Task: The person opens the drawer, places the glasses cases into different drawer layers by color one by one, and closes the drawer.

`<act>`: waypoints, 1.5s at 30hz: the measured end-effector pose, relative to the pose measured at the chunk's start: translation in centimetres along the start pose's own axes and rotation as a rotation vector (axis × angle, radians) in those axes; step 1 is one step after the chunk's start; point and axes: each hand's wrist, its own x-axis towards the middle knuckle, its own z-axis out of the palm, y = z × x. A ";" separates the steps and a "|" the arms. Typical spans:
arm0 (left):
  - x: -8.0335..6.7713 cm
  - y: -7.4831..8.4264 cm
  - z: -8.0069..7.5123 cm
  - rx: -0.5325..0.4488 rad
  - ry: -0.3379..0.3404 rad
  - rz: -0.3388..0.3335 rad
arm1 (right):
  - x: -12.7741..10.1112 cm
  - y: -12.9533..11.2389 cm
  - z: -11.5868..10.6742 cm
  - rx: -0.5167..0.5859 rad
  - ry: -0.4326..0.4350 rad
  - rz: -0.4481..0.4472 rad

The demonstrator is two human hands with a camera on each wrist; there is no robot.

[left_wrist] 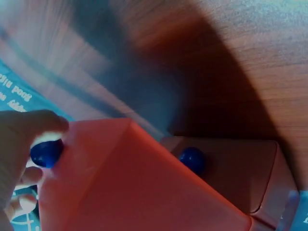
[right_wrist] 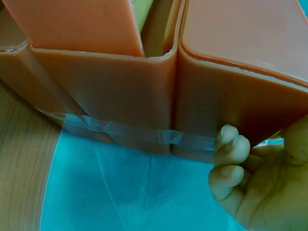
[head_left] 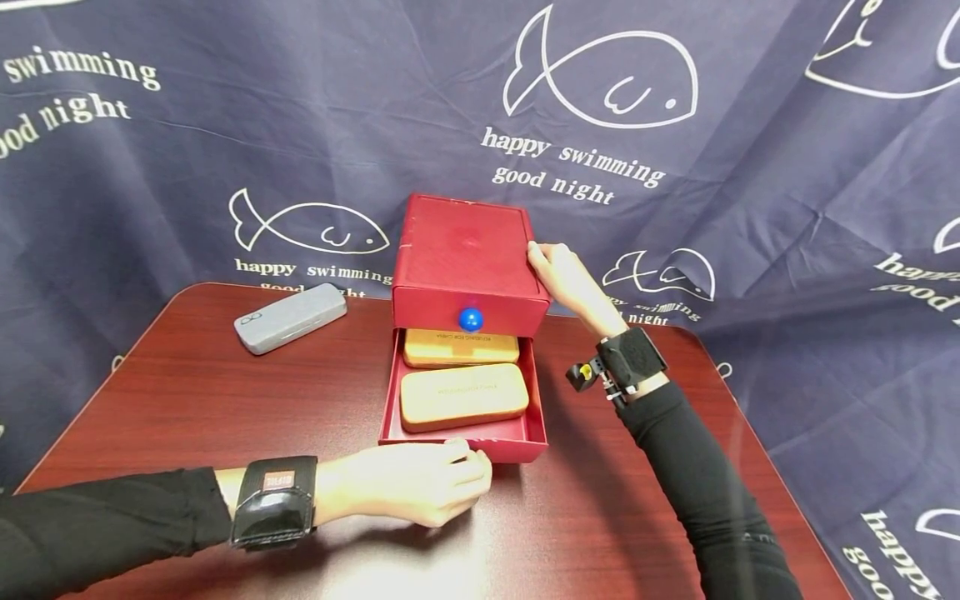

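Observation:
A red two-tier drawer box (head_left: 468, 242) stands at the back middle of the table. Its lower drawer (head_left: 536, 417) is pulled out toward me. Two yellow oblong cases lie inside: a front case (head_left: 465, 393) in full view and a rear case (head_left: 461, 348) partly under the upper tier. At the drawer front, my left hand (head_left: 408, 483) pinches a blue knob (left_wrist: 47, 153). The upper drawer has its own blue knob (head_left: 470, 319) and is closed. My right hand (head_left: 566, 279) grips the right side of the box, fingers curled against its wall (right_wrist: 207, 115).
A grey glasses case (head_left: 291, 318) lies on the brown table (head_left: 187, 392), left of the drawer box. Close behind the table hangs a dark blue curtain (head_left: 420, 100) with white fish prints. Clear tape (right_wrist: 168, 137) runs along the box.

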 end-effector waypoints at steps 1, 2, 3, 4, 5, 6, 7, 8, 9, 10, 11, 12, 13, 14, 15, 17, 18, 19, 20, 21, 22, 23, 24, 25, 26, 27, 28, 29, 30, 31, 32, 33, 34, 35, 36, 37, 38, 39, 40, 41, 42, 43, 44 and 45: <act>0.0 0.1 0.1 -0.004 0.000 -0.013 | 0.0 0.0 0.0 -0.002 0.001 -0.002; 0.0 0.1 0.3 -0.010 0.000 -0.029 | 0.0 0.0 0.0 -0.003 0.002 -0.002; 0.1 0.2 0.4 -0.014 0.003 -0.043 | 0.0 -0.1 0.0 -0.004 0.003 -0.001; 0.1 0.3 0.5 -0.018 0.006 -0.056 | -0.1 -0.1 0.0 -0.004 0.004 -0.001; 0.1 0.4 0.6 -0.026 0.013 -0.072 | -0.1 -0.1 0.0 -0.005 0.005 0.000; 0.2 0.4 0.7 -0.030 0.018 -0.082 | -0.1 -0.1 0.0 -0.006 0.005 0.001; 0.3 0.5 0.8 -0.029 0.023 -0.090 | -0.1 -0.1 0.0 -0.005 0.005 0.001; 0.3 0.5 0.8 -0.040 0.028 -0.105 | -0.1 -0.1 0.0 -0.004 0.004 0.002; 0.4 0.6 0.9 -0.050 0.036 -0.118 | -0.2 -0.1 0.0 -0.002 0.003 0.003; 0.5 0.6 1.0 -0.067 0.041 -0.134 | -0.2 -0.1 0.0 0.000 0.002 0.003; 0.5 0.6 1.0 -0.099 0.045 -0.158 | -0.2 -0.1 0.0 0.001 0.002 0.003; 0.6 0.7 1.0 -0.130 0.044 -0.179 | -0.2 -0.1 0.0 0.003 0.002 0.002; 0.7 0.7 1.1 -0.165 0.044 -0.202 | -0.2 -0.1 0.0 0.004 0.002 0.001; 0.7 0.7 1.1 -0.203 0.042 -0.231 | -0.2 0.0 0.0 0.004 0.002 0.001; 0.8 0.7 1.2 -0.205 0.034 -0.239 | -0.2 0.0 0.0 0.004 0.003 0.001; 0.8 0.5 1.2 -0.166 0.015 -0.240 | -0.2 -0.1 0.0 0.000 0.004 0.000; 0.8 0.4 1.2 -0.112 0.004 -0.220 | -0.2 -0.1 0.0 -0.001 0.005 0.000; 0.8 0.3 1.2 -0.073 0.001 -0.210 | -0.2 -0.1 0.0 -0.003 0.006 0.001; 0.8 0.2 1.3 -0.056 0.001 -0.210 | -0.2 0.0 0.0 -0.005 0.007 0.002; 0.8 0.1 1.3 -0.028 0.002 -0.199 | -0.2 -0.1 0.0 -0.004 0.007 0.003; 0.8 0.0 1.3 -0.010 0.004 -0.195 | -0.2 0.0 0.0 -0.004 0.007 0.002; 0.8 -0.1 1.3 0.000 0.003 -0.196 | -0.2 0.0 0.0 -0.002 0.006 0.004; 0.8 -0.3 1.3 0.003 -0.003 -0.191 | -0.2 0.0 0.0 0.001 0.005 0.004; 0.8 -0.4 1.3 -0.015 -0.005 -0.198 | -0.2 0.0 -0.1 0.002 0.004 0.004; 0.8 -0.6 1.3 -0.010 -0.014 -0.194 | -0.2 0.1 -0.1 0.005 0.003 0.003; 0.8 -0.8 1.4 0.005 -0.022 -0.183 | -0.2 0.0 -0.2 0.007 0.002 0.002; 0.9 -1.0 1.4 0.015 -0.031 -0.178 | -0.2 0.0 -0.2 0.008 0.001 0.001; 0.9 -1.3 1.5 0.016 -0.040 -0.175 | -0.2 0.0 -0.2 0.010 0.000 0.001; 0.9 -1.6 1.6 0.006 -0.044 -0.175 | -0.2 0.0 -0.2 0.008 0.000 -0.001; 1.0 -1.8 1.7 -0.011 -0.045 -0.185 | -0.2 0.1 -0.2 0.005 0.001 -0.001; 1.0 -2.0 1.9 -0.015 -0.049 -0.190 | -0.1 0.1 -0.2 0.003 0.001 -0.001; 1.0 -2.2 2.1 -0.023 -0.052 -0.197 | -0.1 0.1 -0.2 0.000 0.001 0.000; 0.9 -2.4 2.3 -0.023 -0.060 -0.196 | -0.1 0.0 -0.2 -0.004 0.001 0.001; 0.9 -2.5 2.5 -0.035 -0.064 -0.202 | -0.1 0.0 -0.2 -0.005 0.000 0.002; 0.8 -2.7 2.7 -0.037 -0.074 -0.204 | -0.1 0.0 -0.1 -0.007 0.000 0.003; 0.8 -2.8 2.9 -0.028 -0.090 -0.199 | -0.1 0.0 -0.1 -0.006 0.000 0.006; 0.7 -2.9 3.1 -0.012 -0.109 -0.190 | -0.1 -0.1 -0.1 -0.004 0.000 0.009; 0.6 -3.0 3.4 -0.001 -0.127 -0.183 | -0.1 -0.1 -0.1 -0.004 0.000 0.010; 0.5 -3.1 3.6 0.009 -0.141 -0.178 | -0.1 -0.1 0.0 -0.004 0.001 0.010; 0.5 -3.2 3.9 0.023 -0.154 -0.173 | -0.1 -0.1 0.0 -0.003 0.000 0.010; 0.4 -3.3 4.1 0.041 -0.165 -0.165 | -0.1 -0.1 0.0 -0.002 0.000 0.012; 0.3 -3.4 4.4 0.049 -0.170 -0.163 | -0.1 -0.1 0.0 -0.001 -0.001 0.012; 0.2 -3.4 4.7 0.052 -0.173 -0.165 | -0.1 -0.1 0.0 -0.001 -0.002 0.012; 0.2 -3.5 4.9 0.051 -0.173 -0.169 | -0.1 -0.1 -0.1 -0.001 -0.003 0.012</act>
